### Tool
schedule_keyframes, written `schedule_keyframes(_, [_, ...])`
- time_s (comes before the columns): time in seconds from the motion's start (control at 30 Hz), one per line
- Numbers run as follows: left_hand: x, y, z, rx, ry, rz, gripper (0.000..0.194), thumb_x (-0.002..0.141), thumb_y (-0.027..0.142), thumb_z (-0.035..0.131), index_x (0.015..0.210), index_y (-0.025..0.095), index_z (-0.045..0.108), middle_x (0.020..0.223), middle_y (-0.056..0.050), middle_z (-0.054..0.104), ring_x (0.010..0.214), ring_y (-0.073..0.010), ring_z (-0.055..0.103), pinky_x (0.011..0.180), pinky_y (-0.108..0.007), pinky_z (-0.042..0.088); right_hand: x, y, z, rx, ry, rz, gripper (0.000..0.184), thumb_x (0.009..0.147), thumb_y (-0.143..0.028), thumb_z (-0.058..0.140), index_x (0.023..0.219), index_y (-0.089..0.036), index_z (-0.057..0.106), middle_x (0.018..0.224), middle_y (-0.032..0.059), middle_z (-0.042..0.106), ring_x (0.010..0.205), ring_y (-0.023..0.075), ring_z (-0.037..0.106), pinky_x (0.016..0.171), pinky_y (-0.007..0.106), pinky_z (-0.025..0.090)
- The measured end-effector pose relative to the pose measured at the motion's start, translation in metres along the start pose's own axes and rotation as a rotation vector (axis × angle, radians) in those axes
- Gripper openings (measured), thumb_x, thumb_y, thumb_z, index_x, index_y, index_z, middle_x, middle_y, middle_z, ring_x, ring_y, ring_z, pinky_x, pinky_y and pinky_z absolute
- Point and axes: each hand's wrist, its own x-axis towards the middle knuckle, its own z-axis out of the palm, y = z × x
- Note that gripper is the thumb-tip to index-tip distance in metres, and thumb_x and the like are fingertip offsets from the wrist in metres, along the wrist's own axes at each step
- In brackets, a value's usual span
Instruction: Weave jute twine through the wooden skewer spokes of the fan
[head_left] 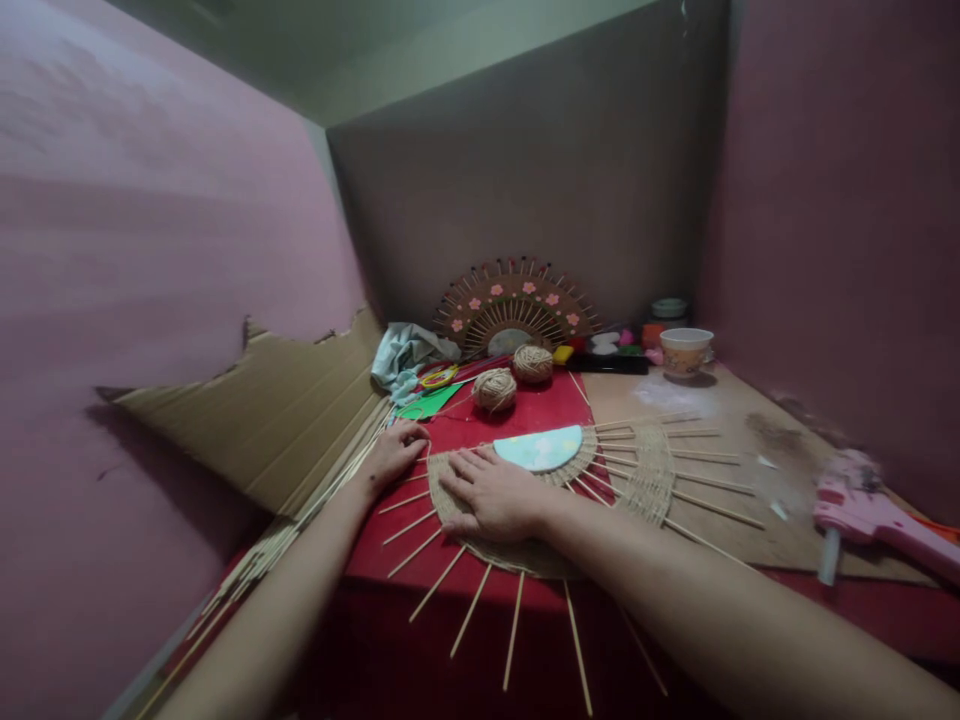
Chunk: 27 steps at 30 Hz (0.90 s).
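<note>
A half-round woven fan (649, 482) of tan twine on thin wooden sticks lies flat before me, its stick ends fanning out towards me and past the front edge. At its straight side is a light blue half-disc (538, 449) with pale spots. My right hand (487, 495) rests palm down on the left part of the weave, fingers stretched out. By the fan's left corner, my left hand (396, 452) has its fingers curled together on a strand of twine. Two balls of twine, a nearer one (495, 390) and a farther one (533, 364), sit behind the fan.
A finished-looking fan with pink flowers (517, 300) stands against the back wall. Cardboard (262, 410) leans at the left beside long thin sticks (255, 565). A pink glue gun (862, 505) and a cup (686, 352) are at the right. A cloth (409, 355) lies behind green paper (429, 402).
</note>
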Motion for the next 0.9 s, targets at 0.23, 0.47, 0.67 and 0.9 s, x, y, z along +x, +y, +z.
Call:
schedule_keyframes(0.23, [0.001,0.004,0.001,0.02,0.017,-0.003,0.017,0.073,0.029,0.054,0.072,0.017,0.066,0.079,-0.004,0.065,0.08,-0.0177,0.059,0.078,-0.03,0.046,0.0,0.001,0.001,0.007,-0.019,0.003,0.077,0.089,-0.065,0.028,0.141,-0.009,0.037,0.146,0.023,0.031,0.135,0.0354,0.026,0.11,0.049,0.019])
schedule_keyframes(0.47, [0.002,0.002,0.004,0.028,0.014,0.017,0.015,0.075,0.027,0.054,0.072,0.017,0.065,0.077,-0.004,0.062,0.078,-0.0171,0.057,0.078,-0.03,0.046,-0.001,-0.001,-0.001,-0.002,-0.042,0.021,0.076,0.089,-0.065,0.028,0.142,-0.01,0.036,0.147,0.0215,0.029,0.136,0.0352,0.025,0.111,0.049,0.018])
schedule_keyframes(0.67, [0.002,0.011,-0.005,0.036,0.006,0.073,0.017,0.074,0.017,0.055,0.082,0.019,0.069,0.092,-0.005,0.064,0.096,-0.0202,0.053,0.093,-0.037,0.04,-0.001,0.0,0.001,0.011,-0.013,0.011,0.076,0.089,-0.064,0.03,0.141,-0.009,0.038,0.147,0.0217,0.03,0.136,0.0341,0.025,0.112,0.047,0.018])
schedule_keyframes(0.9, [-0.005,0.022,-0.025,-0.014,-0.066,0.126,0.018,0.075,0.017,0.058,0.089,0.022,0.07,0.107,-0.004,0.063,0.107,-0.0214,0.05,0.102,-0.042,0.033,-0.002,-0.001,0.001,0.051,-0.005,0.023,0.076,0.089,-0.065,0.029,0.141,-0.01,0.038,0.148,0.0191,0.028,0.138,0.0328,0.022,0.113,0.047,0.016])
